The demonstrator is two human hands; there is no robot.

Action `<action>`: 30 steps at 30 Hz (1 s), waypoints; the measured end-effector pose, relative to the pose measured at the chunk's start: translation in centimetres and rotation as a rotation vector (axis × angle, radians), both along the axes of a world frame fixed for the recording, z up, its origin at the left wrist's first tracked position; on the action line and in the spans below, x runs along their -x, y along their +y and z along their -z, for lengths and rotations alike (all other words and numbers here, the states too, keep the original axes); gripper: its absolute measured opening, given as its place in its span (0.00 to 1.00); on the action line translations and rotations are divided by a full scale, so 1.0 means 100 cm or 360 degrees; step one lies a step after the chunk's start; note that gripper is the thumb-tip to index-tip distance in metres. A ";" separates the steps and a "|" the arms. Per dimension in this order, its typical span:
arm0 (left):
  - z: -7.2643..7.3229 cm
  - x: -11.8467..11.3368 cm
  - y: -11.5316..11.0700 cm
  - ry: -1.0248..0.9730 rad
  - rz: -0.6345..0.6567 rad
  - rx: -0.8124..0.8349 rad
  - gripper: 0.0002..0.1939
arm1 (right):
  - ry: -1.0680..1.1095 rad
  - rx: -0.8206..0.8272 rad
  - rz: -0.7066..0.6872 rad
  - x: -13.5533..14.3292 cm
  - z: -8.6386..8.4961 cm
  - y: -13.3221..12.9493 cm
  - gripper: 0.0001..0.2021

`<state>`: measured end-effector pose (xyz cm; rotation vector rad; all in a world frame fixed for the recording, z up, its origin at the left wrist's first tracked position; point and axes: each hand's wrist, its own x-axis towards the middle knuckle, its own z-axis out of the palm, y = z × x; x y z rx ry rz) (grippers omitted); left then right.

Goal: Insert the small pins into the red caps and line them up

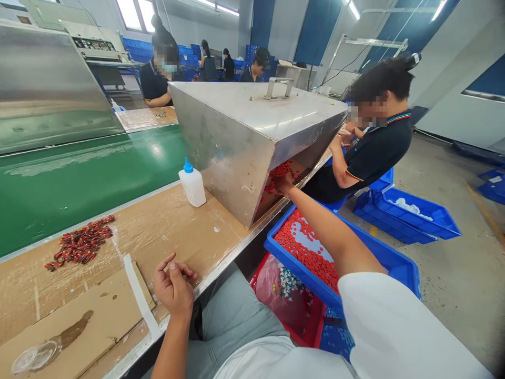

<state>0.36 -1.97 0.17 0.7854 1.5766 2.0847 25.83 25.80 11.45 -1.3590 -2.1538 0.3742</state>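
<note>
My right hand [283,184] reaches into the open side of a large metal box [232,152], touching a heap of small red pieces [284,168]; its fingertips are hidden among them. Near the table's front edge, my left hand [173,279] is held palm up with its fingers curled loosely and apart, holding nothing visible. A pile of dark red and black small parts [84,242] lies on the brown table [165,231] at the left. Below my right forearm, a blue crate [406,273] holds many flat red discs [315,263].
A white bottle with a blue cap [193,187] stands beside the metal box. Cardboard [106,310] with a clear round lid [29,360] lies at the lower left. Behind runs a green belt [79,168]. A person [379,142] sits at the right, near more blue crates [434,210].
</note>
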 end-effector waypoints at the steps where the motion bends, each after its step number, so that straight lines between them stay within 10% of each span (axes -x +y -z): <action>1: 0.001 0.000 0.000 0.0038 -0.0012 0.0005 0.17 | -0.0080 0.0177 -0.0015 -0.005 -0.001 -0.004 0.13; 7: 0.006 -0.006 0.001 0.0266 -0.0187 0.0022 0.18 | -0.0448 0.0977 -0.0672 -0.014 -0.018 -0.098 0.17; 12: -0.016 -0.038 -0.013 -0.0252 -0.0175 -0.0071 0.18 | 0.0053 0.0929 -0.1009 0.042 -0.007 -0.198 0.18; 18: -0.056 -0.054 -0.053 -0.1938 0.0695 -0.0151 0.19 | -0.0217 0.0037 -0.1004 0.140 0.040 -0.264 0.15; 25: -0.063 -0.018 -0.098 -0.2122 0.0782 -0.0487 0.15 | -0.0410 -0.0866 -0.1663 0.182 0.043 -0.295 0.14; 30: -0.064 0.005 -0.123 -0.2004 0.0495 -0.0726 0.15 | -0.0291 -0.0904 -0.2040 0.204 0.028 -0.313 0.11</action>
